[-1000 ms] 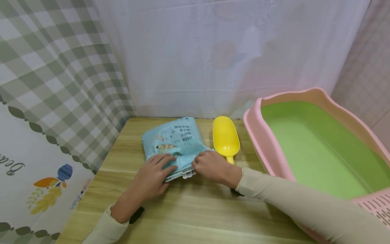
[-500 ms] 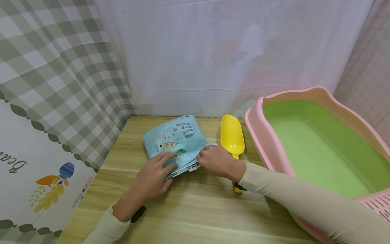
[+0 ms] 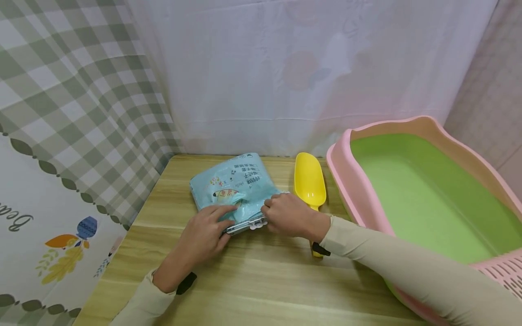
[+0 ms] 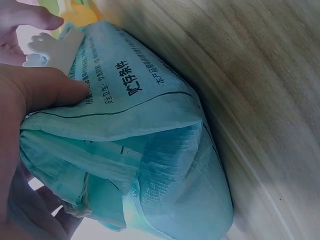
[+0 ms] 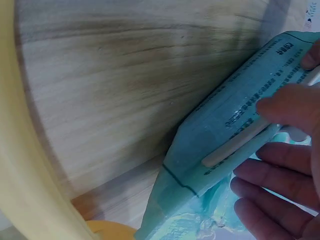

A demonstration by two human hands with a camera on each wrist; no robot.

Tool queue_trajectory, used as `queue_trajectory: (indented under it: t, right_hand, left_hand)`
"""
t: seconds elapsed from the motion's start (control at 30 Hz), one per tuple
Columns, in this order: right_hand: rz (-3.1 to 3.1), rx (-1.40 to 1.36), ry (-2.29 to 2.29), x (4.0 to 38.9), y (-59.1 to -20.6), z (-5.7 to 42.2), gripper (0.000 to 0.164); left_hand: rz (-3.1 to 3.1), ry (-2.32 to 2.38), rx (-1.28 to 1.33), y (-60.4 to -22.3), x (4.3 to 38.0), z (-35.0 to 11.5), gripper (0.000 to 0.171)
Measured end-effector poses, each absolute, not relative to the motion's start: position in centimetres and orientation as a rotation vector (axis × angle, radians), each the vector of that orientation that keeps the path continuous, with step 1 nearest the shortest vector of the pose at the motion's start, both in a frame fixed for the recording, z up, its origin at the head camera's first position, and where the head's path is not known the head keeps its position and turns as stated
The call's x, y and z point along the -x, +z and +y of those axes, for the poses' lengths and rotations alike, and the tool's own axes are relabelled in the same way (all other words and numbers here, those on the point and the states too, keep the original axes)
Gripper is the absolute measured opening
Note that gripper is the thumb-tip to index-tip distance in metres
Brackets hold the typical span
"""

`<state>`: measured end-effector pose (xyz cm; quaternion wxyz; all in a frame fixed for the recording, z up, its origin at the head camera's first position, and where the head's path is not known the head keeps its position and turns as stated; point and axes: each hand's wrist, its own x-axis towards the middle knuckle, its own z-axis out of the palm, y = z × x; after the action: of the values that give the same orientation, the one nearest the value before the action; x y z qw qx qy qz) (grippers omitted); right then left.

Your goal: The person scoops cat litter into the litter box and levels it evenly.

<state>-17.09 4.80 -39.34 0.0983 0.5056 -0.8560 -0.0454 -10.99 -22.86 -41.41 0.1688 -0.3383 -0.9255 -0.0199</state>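
Observation:
A light blue printed plastic bag (image 3: pixel 228 181) lies near the back of the table, its near edge lifted a little. A white bag clip (image 3: pixel 258 222) runs along that edge; in the right wrist view the clip (image 5: pixel 235 145) appears as a long bar across the printed plastic. My left hand (image 3: pixel 205 228) grips the bag's near left part, thumb on the near side and fingers over the top. The thumb of my right hand (image 3: pixel 289 216) presses the clip, with its fingers on the other side of the bag's edge.
A yellow scoop (image 3: pixel 308 179) lies right of the bag, its handle passing under my right wrist. Farther right stands a large litter box with a pink rim (image 3: pixel 363 190) and green inside. Curtains hang behind and to the left of the wooden table (image 3: pixel 244 285).
The scoop has shifted slightly right, and its handle end now shows below my right wrist. The bag's near edge and my right hand have moved slightly right and away from me.

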Motion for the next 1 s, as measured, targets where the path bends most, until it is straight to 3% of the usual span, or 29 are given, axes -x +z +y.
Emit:
queue_trajectory:
  t: [0.1,1.0]
  right_hand:
    - [-2.536,-1.523,-0.113,16.98,-39.15,4.79,0.022]
    - [-2.484,-1.535,-0.151,16.09,-39.5,4.27,0.015]
  left_hand:
    - [-2.643,-0.066,0.954,-41.37,11.06,-22.79,0.027]
    - [-2.645,-0.085,0.95,-41.32,11.13,-22.55,0.025]
